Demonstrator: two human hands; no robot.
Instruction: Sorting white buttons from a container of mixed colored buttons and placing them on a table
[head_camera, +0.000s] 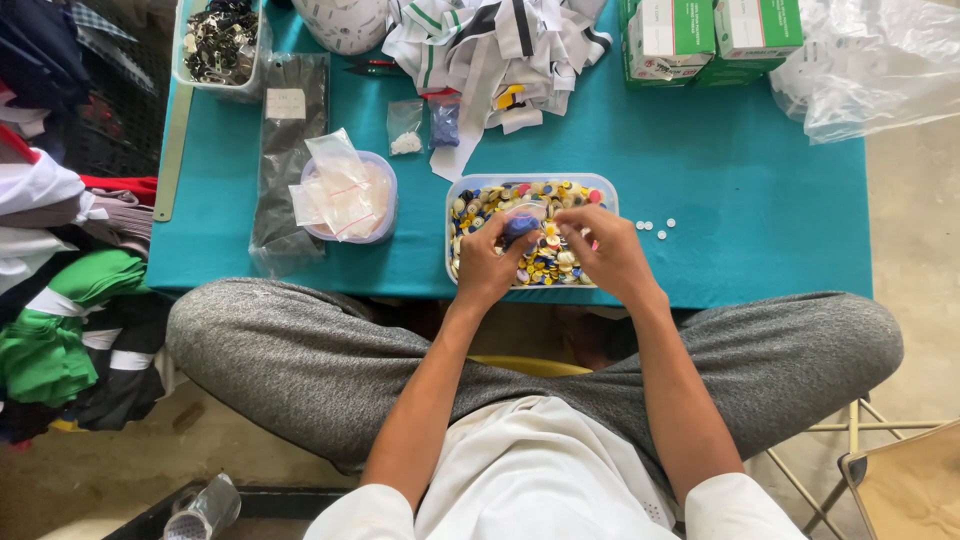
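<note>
**Button sorting over the clear tub, small bag in hand**

Fingers (497, 237) of your left hand (487, 268) are pinched shut on a small clear bag (521, 222) with something blue inside, held just above the clear tub (530, 181) of mixed buttons (480, 200). Your right hand (610, 255) sits beside it over the same tub; its fingertips are drawn together near the bag's mouth, but whether they actually grip a button cannot be told from this view.

Landmark: the clear tub, at the near edge of the teal tablecloth (740, 200).
- Left of the tub: a round container (383, 200) stuffed with empty clear bags (335, 185), and beyond it a long dark plastic sleeve (285, 150).
- Right of the tub: a few loose white buttons (655, 227) on the cloth, apart from the tub.
- Beyond the tub: a pile of striped white fabric pieces (500, 45), two small filled bags (425, 125), green boxes (710, 35).
- Far left of the tub, off the table: folded garments (60, 320).

Judgement: the step in hand looks like filling the bag, with buttons picked from the tub and dropped in one colour at a time. The next move calls for keeping the bag's mouth open with your left thumb and forefinger while the right hand feeds in a button; both hands should stay over the tub so a dropped button falls back in.
</note>
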